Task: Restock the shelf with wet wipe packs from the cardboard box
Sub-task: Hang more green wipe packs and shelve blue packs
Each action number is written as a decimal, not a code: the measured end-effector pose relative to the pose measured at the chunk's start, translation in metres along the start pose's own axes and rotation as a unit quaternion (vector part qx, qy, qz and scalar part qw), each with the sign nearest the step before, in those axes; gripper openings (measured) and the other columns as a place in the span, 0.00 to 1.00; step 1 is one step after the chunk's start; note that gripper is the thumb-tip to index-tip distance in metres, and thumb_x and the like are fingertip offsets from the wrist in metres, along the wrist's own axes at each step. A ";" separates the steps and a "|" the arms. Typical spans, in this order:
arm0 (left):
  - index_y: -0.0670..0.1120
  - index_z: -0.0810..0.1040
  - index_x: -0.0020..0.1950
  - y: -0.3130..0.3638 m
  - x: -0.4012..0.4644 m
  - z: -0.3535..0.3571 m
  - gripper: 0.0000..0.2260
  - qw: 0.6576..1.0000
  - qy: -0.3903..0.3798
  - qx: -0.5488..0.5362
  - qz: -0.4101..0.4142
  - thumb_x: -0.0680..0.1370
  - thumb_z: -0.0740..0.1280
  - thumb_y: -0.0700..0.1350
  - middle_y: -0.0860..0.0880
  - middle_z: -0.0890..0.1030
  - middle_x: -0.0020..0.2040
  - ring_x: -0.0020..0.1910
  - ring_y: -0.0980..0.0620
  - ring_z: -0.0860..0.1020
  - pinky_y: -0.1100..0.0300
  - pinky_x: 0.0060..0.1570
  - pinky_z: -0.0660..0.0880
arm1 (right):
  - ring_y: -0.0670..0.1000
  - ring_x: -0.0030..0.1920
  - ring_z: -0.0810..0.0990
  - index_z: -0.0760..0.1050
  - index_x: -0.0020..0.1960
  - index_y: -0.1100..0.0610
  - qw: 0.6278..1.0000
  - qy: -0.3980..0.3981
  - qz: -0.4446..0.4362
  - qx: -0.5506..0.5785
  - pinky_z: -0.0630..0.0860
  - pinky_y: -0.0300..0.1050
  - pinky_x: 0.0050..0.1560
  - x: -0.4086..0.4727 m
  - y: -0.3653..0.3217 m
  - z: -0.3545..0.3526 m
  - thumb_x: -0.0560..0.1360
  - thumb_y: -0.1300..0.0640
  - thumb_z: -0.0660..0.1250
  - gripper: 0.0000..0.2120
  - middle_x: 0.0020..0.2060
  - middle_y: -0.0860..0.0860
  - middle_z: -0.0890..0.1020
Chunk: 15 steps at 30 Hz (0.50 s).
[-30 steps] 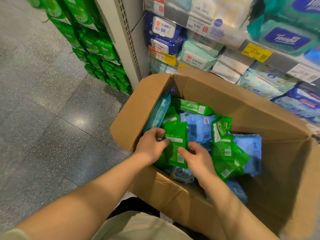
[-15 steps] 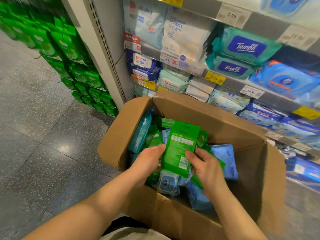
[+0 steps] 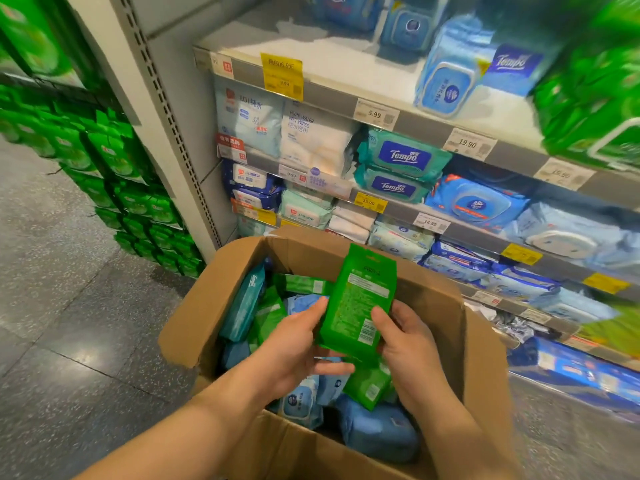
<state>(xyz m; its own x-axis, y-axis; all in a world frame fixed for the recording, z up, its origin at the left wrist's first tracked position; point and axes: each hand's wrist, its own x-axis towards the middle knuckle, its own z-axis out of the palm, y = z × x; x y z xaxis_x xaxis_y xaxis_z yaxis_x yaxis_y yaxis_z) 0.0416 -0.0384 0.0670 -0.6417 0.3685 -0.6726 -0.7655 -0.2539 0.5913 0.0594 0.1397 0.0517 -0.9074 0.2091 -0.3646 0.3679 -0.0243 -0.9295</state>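
A green wet wipe pack [image 3: 356, 303] stands upright above the open cardboard box [image 3: 481, 344]. My left hand [image 3: 298, 344] grips its left edge and my right hand [image 3: 408, 344] grips its right edge, thumb on the printed back. Inside the box lie several more packs, green [image 3: 367, 386], blue [image 3: 377, 431] and a teal one [image 3: 242, 303] leaning on the left wall. The shelf [image 3: 433, 123] beyond the box carries rows of wipe packs behind price tags.
Stacks of green packages [image 3: 131, 188] line the floor at the left, beyond a grey shelf upright [image 3: 156, 98]. Grey speckled floor [image 3: 69, 323] spreads to the left of the box. Green packs [image 3: 595, 91] sit on the top shelf at the right.
Both hands have lifted the green pack out of the box and higher. The view has tilted up, so more of the upper shelves shows.
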 end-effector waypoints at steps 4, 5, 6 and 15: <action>0.43 0.80 0.66 0.008 -0.005 0.029 0.20 0.998 -0.010 -0.055 0.000 0.87 0.57 0.55 0.41 0.86 0.58 0.56 0.38 0.85 0.42 0.52 0.83 | 0.58 0.55 0.86 0.82 0.59 0.53 1.000 0.005 -0.008 0.012 0.79 0.66 0.60 -0.006 -0.020 -0.017 0.82 0.58 0.67 0.08 0.53 0.54 0.87; 0.43 0.81 0.65 0.011 -0.006 0.036 0.19 0.998 -0.009 -0.064 0.005 0.87 0.57 0.54 0.41 0.86 0.58 0.56 0.39 0.85 0.43 0.51 0.83 | 0.57 0.54 0.86 0.82 0.58 0.53 1.000 0.002 -0.014 0.002 0.80 0.66 0.60 -0.008 -0.027 -0.022 0.82 0.58 0.67 0.08 0.53 0.53 0.87; 0.43 0.81 0.64 0.013 -0.008 0.044 0.19 0.997 -0.005 -0.071 0.011 0.87 0.57 0.53 0.40 0.86 0.57 0.55 0.39 0.85 0.44 0.50 0.83 | 0.56 0.54 0.86 0.82 0.58 0.53 1.000 0.002 -0.025 -0.011 0.80 0.65 0.60 -0.009 -0.032 -0.027 0.82 0.58 0.67 0.08 0.52 0.52 0.87; 0.44 0.83 0.63 0.025 -0.022 0.106 0.16 0.995 -0.039 -0.029 0.091 0.87 0.58 0.49 0.43 0.86 0.59 0.58 0.44 0.85 0.47 0.56 0.82 | 0.46 0.54 0.83 0.78 0.52 0.38 0.986 0.029 -0.129 -0.103 0.79 0.48 0.57 -0.007 -0.072 -0.067 0.78 0.56 0.72 0.12 0.49 0.43 0.86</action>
<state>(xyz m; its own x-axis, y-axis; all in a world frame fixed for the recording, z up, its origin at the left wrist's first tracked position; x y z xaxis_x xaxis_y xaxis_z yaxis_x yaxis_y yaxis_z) 0.0418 0.0422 0.1439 -0.7656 0.3800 -0.5191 -0.6404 -0.3727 0.6716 0.0531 0.2051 0.1248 -0.9653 0.2378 -0.1082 0.1651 0.2342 -0.9581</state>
